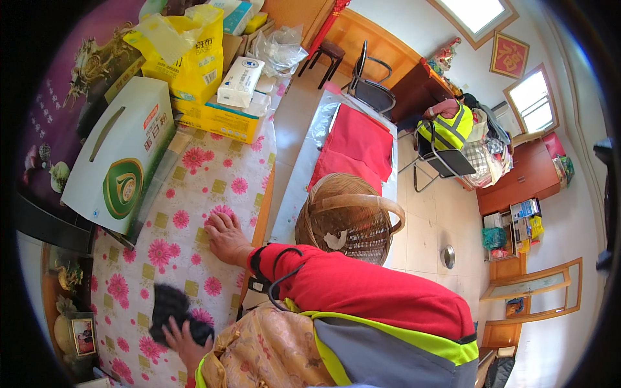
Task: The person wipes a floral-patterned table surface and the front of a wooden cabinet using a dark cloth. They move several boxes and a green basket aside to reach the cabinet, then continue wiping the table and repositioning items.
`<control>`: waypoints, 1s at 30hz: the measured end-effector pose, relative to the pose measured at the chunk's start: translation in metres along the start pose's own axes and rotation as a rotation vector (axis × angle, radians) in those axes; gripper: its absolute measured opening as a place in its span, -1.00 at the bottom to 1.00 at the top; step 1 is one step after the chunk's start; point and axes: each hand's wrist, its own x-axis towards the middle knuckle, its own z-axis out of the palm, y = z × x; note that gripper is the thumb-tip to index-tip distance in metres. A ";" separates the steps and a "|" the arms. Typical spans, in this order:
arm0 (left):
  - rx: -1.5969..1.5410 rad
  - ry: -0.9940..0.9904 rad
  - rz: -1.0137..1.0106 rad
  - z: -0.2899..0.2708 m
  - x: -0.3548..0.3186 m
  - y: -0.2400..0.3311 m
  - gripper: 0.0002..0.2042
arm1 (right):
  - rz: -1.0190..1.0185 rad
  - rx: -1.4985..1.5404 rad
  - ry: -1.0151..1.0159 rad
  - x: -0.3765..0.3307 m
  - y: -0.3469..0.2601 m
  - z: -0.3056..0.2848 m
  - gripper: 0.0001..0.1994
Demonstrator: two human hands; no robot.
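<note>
My left hand (185,344) is at the near part of the table, its fingers over a dark, crumpled cloth (169,309) and gripping it against the tabletop. One end of the cloth stretches away beyond the fingers. My right hand (226,239), at the end of a red sleeve, rests palm down by the table's right edge with fingers spread and nothing in it. Both are on a white tablecloth (213,174) with pink flowers and greenish squares.
A white-and-green carton (119,158), a yellow box (217,119), a yellow bag (187,55) and a tissue pack (240,82) stand at the far end. Right of the table are a wicker basket (352,204) and red cloth (356,145). Another person (449,119) sits farther off.
</note>
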 end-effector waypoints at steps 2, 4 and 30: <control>0.083 0.004 -0.223 0.009 -0.034 -0.035 -0.19 | 0.010 0.008 -0.007 0.000 -0.001 -0.001 -0.54; 0.107 0.139 -0.342 0.013 -0.067 -0.067 -0.19 | -0.002 -0.013 0.007 0.000 -0.002 -0.001 -0.55; 0.083 0.214 -0.437 -0.009 0.061 -0.052 -0.24 | -0.007 -0.054 0.041 0.000 -0.001 0.004 -0.57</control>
